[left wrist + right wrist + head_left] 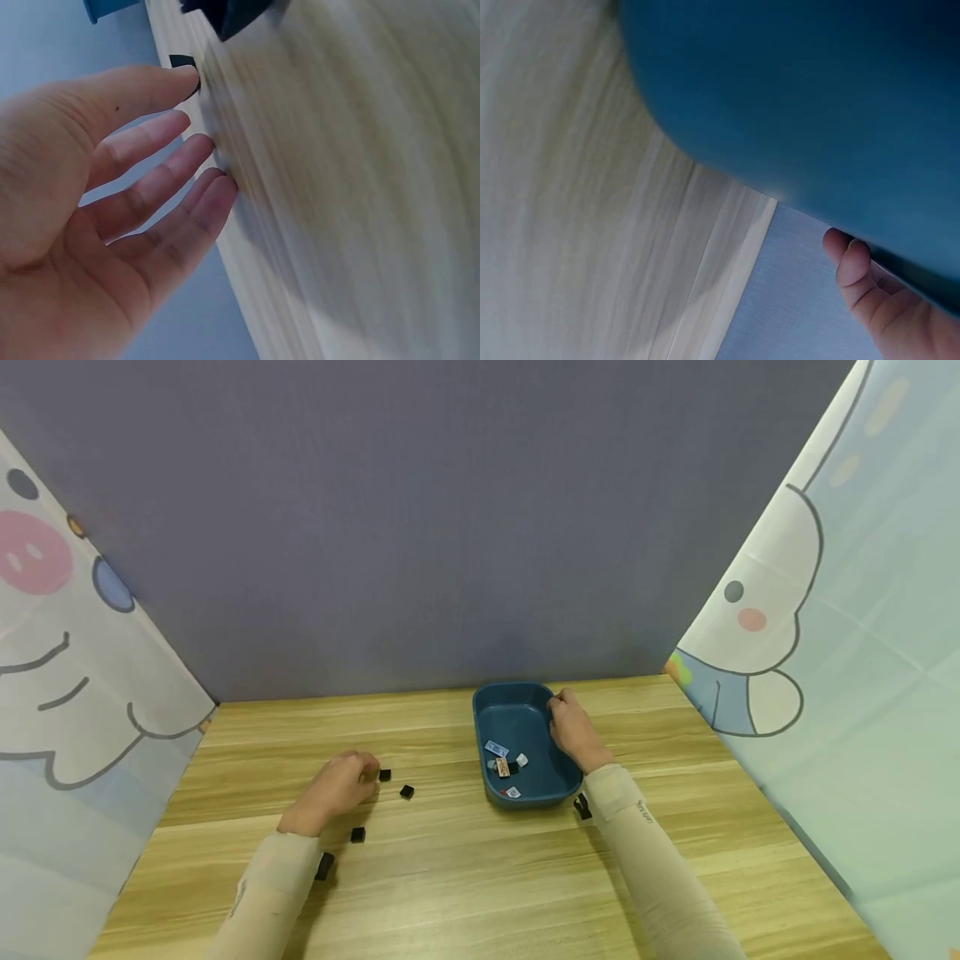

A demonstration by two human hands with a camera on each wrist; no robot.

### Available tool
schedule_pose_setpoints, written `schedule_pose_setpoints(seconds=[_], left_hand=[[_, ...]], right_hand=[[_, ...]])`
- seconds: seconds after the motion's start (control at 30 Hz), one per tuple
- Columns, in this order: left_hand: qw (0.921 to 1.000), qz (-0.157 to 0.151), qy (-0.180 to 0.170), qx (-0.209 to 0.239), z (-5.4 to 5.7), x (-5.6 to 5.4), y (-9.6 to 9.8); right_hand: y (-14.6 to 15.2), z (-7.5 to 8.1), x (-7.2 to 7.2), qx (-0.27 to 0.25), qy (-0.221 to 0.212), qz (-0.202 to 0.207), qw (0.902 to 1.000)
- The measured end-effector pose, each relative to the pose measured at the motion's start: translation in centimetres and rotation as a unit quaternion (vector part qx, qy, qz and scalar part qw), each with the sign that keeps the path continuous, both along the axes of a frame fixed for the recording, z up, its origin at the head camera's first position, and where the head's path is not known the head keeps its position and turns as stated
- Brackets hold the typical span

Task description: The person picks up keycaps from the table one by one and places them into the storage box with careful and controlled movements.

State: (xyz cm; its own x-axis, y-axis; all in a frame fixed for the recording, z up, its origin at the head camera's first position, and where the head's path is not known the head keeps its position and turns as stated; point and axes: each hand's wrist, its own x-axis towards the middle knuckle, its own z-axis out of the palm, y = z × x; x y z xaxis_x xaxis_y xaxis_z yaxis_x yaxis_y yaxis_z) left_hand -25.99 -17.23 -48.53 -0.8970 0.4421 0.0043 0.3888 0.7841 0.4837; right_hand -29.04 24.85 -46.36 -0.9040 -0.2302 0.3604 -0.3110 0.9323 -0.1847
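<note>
A blue plastic tub [517, 731] is held at its right rim by my right hand [573, 731]. In the right wrist view the fingers [853, 262] curl at the rim, and the tub's wall [780, 97] fills much of the picture. My left hand [341, 785] is low over the table, its fingers loosely bent and spread, fingertips right at the wood. Just beyond its fingertips lies a small black square piece [385, 774], partly behind the thumb in the left wrist view. Another black piece [407, 792] lies to its right, and a third [357, 835] nearer the wrist.
Inside the tub are several small items: a pale blue printed piece [497, 748], an orange-and-white one [502, 767] and white ones [522, 760]. The wooden table [450, 885] ends at a grey panel [420, 568]. Cartoon-printed curtains [810, 693] stand on both sides.
</note>
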Motion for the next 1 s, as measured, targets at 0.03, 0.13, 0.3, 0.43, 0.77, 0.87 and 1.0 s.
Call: schedule_pose_setpoints(seconds=[0.03,0.13,0.3,0.43,0.77,0.87,1.0], left_hand=[[1.0,0.0,-0.002,0.0,0.02,-0.07,0.04],[0.9999,0.006,-0.008,-0.004,0.1,-0.27,0.23],[0.9997,0.009,-0.013,-0.016,0.26,-0.35,0.6],[0.9997,0.01,-0.009,-0.021,0.31,-0.28,0.76],[0.9997,0.009,0.006,-0.022,0.21,-0.29,0.83],[0.9997,0.009,0.003,-0.022,0.16,-0.27,0.84],[0.9997,0.007,0.003,-0.024,0.11,-0.26,0.86]], right_hand=[[0.02,-0.02,-0.02,0.0,0.002,0.0,1.0],[0.02,-0.01,-0.01,-0.002,0.006,0.001,1.0],[-0.04,0.08,0.05,0.0,0.002,0.0,1.0],[-0.06,0.11,0.04,0.004,-0.006,-0.003,1.0],[0.02,0.11,-0.05,0.001,-0.007,-0.003,1.0],[0.03,0.05,-0.04,0.004,-0.005,-0.001,1.0],[0.02,0.07,0.02,-0.001,-0.006,-0.002,1.0]])
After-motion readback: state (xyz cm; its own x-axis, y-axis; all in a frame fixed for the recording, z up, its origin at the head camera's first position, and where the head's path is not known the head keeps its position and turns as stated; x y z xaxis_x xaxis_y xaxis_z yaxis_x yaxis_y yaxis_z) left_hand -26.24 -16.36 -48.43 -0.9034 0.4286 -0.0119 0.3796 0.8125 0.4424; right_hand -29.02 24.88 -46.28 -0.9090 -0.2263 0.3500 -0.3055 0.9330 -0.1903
